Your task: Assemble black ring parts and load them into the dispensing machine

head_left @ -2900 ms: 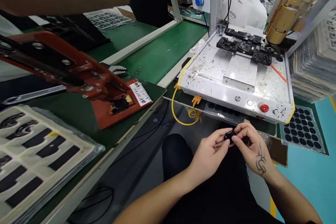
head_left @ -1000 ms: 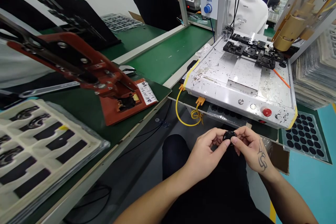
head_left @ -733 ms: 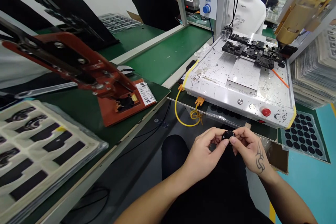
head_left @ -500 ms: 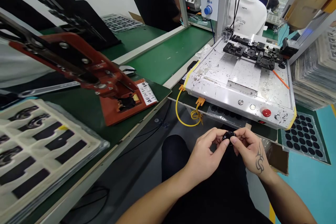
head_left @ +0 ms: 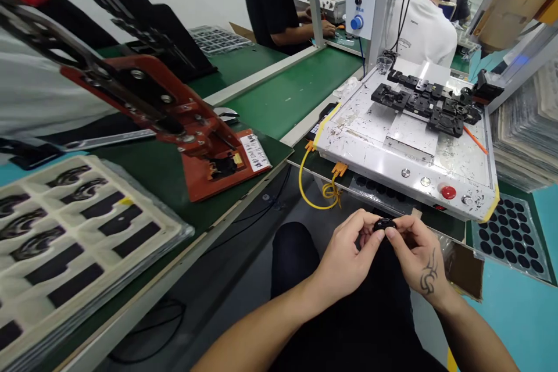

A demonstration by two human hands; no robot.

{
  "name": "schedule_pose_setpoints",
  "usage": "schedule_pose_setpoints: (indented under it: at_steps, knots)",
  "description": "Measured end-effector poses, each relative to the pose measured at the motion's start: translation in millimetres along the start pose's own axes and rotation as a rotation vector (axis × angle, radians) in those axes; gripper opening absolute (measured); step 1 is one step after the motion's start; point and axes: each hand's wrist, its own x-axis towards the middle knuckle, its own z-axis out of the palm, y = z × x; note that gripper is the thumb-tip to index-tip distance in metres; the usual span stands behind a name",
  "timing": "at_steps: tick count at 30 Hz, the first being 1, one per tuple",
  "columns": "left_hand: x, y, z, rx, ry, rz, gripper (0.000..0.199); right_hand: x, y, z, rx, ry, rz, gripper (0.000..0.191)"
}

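Between my two hands, above my lap, is a small round glossy black part [head_left: 385, 223]. My left hand [head_left: 349, 250] pinches its left side between thumb and fingers. Thumb and fingers of my right hand [head_left: 416, 253] close on its right side, and the thumb tips nearly meet at its lower edge. Fingers hide much of the part, so its exact kind does not show. Just beyond the hands is the front panel of a white bench machine [head_left: 370, 151] with buttons and a red knob. Black fixture blocks [head_left: 421, 99] lie on its top.
To the left stands a red toggle press [head_left: 196, 180] beside a moulded tray [head_left: 108, 279] of curved black parts. A sheet of black discs [head_left: 508, 238] lies at right, near stacked trays [head_left: 525, 116]. A yellow cable [head_left: 304, 192] loops below the bench edge. Two people sit beyond.
The view has swung left, so the bench items appear further right. In my fingers the round part has tilted and now shows more edge-on. Both hands keep their grip.
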Motion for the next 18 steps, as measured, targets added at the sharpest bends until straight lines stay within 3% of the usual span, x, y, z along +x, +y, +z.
schedule_pose_setpoints:
  at_steps: [4,7,9,11,12,13,15,18]
  knots:
    - [-8.9,-0.3,3.0,0.059,0.046,0.055,0.008,1.9,4.8,-4.1,-0.023,-0.054,-0.030,0.019]
    - [-12.7,0.8,-21.9,0.208,0.129,0.203,0.011,6.7,21.6,-11.0,0.081,-0.222,-0.059,0.040]
    - [-20.0,2.3,-66.9,0.391,0.348,0.263,0.015,12.8,43.2,-14.7,0.112,-0.292,-0.066,0.045]
    - [-41.2,6.7,-131.6,0.641,0.701,0.217,0.019,18.9,69.5,-16.5,0.100,-0.319,-0.072,0.047]
    - [-57.7,9.5,-167.5,0.774,0.893,0.127,0.021,21.4,82.5,-16.6,0.096,-0.319,-0.065,0.049]
    - [-77.5,12.2,-203.2,0.905,1.064,-0.026,0.024,23.3,94.2,-16.2,0.096,-0.316,-0.059,0.051]
    - [-121.8,15.3,-266.7,1.127,1.306,-0.541,0.034,26.3,111.3,-13.5,0.095,-0.311,-0.044,0.053]
    - [-182.0,10.1,-327.5,1.092,1.352,-0.886,0.029,30.9,118.0,-4.6,0.085,-0.302,-0.021,0.052]
